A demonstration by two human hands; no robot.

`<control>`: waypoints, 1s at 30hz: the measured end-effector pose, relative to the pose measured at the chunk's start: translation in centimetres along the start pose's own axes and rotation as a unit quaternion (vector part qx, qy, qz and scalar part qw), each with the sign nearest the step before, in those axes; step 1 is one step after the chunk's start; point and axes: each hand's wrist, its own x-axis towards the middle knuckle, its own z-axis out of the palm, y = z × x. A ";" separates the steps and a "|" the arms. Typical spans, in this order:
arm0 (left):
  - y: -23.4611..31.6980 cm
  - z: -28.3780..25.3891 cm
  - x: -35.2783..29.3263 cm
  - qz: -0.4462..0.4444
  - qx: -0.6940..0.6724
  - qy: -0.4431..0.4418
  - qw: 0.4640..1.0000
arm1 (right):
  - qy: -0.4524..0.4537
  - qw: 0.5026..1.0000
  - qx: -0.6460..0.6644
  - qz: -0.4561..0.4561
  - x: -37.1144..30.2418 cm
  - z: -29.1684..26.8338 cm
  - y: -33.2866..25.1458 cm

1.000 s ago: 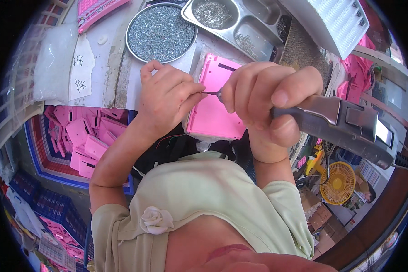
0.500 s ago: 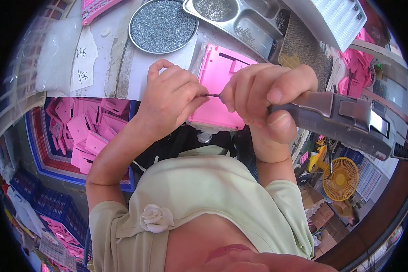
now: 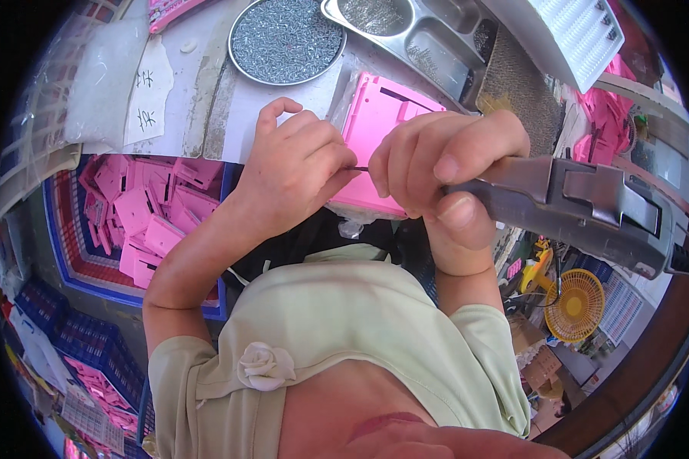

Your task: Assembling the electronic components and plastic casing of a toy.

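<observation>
My right hand (image 3: pixel 452 164) is wrapped around a grey electric screwdriver (image 3: pixel 574 203) that lies almost level, its cord end to the right. From that fist the dark screwdriver bit (image 3: pixel 361 168) points left toward my left hand (image 3: pixel 298 164). There the thumb and forefinger pinch at the tip of the bit; whether a small screw is between them is hidden. Below both hands a flat pink plastic panel (image 3: pixel 371 115) with a dark slot lies on clear film at the table edge. My right hand partly covers it.
A round metal dish (image 3: pixel 283 81) of small screws stands at the far side, beside a metal compartment tray (image 3: pixel 455 76) with more small hardware. Lower left, a blue crate (image 3: pixel 103 291) holds pink parts. A white rack (image 3: pixel 559 38) stands far right; a yellow fan (image 3: pixel 574 306) is behind.
The view has shifted slightly. Both hands stay together at the bit's tip, with the left fingers a little closer to the right fist.
</observation>
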 end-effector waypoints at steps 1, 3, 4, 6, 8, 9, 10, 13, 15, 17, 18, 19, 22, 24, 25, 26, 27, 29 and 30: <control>0.0 0.0 0.0 0.000 0.006 -0.006 1.000 | -0.009 0.999 0.027 0.017 -0.1 -0.3 -0.2; 0.1 -0.1 0.1 0.003 0.013 -0.014 1.000 | -0.033 0.999 0.026 0.035 -0.2 -0.9 -0.4; 0.1 -0.2 0.1 0.006 0.015 -0.018 1.000 | -0.047 0.998 -0.002 0.035 -0.2 -1.2 -0.3; 0.1 -0.1 0.1 0.008 0.020 -0.020 1.000 | -0.061 0.997 -0.028 0.028 -0.2 -1.3 -0.2; 0.3 0.1 0.1 0.010 0.023 -0.019 1.000 | -0.050 0.998 -0.030 0.015 -0.2 -0.9 0.0; 0.3 0.2 0.1 0.006 0.021 -0.021 1.000 | -0.040 0.999 -0.032 0.008 -0.2 -0.6 0.1; 0.4 0.2 0.1 0.002 0.020 -0.024 1.000 | -0.022 0.999 -0.034 0.001 -0.1 0.1 0.1; 0.1 0.2 -0.4 -0.014 0.027 -0.032 0.999 | 0.003 0.999 -0.036 -0.008 -0.2 0.5 -0.3; -0.4 -0.2 -1.1 -0.029 0.037 -0.030 0.998 | 0.004 1.000 -0.023 -0.017 -0.4 0.3 -0.2; -1.3 -1.1 -2.1 -0.047 0.051 -0.016 0.997 | -0.002 1.000 -0.002 -0.024 -0.6 -0.1 0.8; -1.7 -1.4 -2.5 -0.058 0.052 -0.019 0.997 | -0.003 1.000 0.008 -0.022 -0.7 -0.2 1.3; -2.0 -1.8 -3.0 -0.069 0.053 -0.022 0.996 | -0.001 1.000 0.014 -0.010 -1.0 -0.4 1.8; -2.0 -1.9 -3.7 -0.084 0.044 -0.012 0.995 | -0.016 1.000 0.016 -0.012 -1.4 -0.8 3.1; -1.8 -1.8 -4.1 -0.091 0.035 0.004 0.995 | -0.029 0.999 0.018 -0.012 -1.4 -1.0 3.5; -1.7 -1.7 -4.1 -0.097 0.032 0.014 0.995 | -0.036 0.999 0.019 -0.009 -1.4 -1.1 3.7; -1.6 -1.6 -4.0 -0.102 0.027 0.025 0.994 | -0.045 0.999 0.015 -0.004 -1.3 -1.2 3.9; -1.6 -1.5 -3.9 -0.106 0.019 0.028 0.994 | -0.045 0.999 0.013 -0.002 -1.3 -1.2 3.8; -1.4 -1.4 -3.7 -0.114 0.004 0.033 0.993 | -0.036 0.999 0.010 -0.003 -1.3 -1.1 3.6; -1.2 -1.3 -3.7 -0.121 -0.020 0.035 0.992 | -0.033 0.999 0.020 -0.004 -1.3 -1.0 3.3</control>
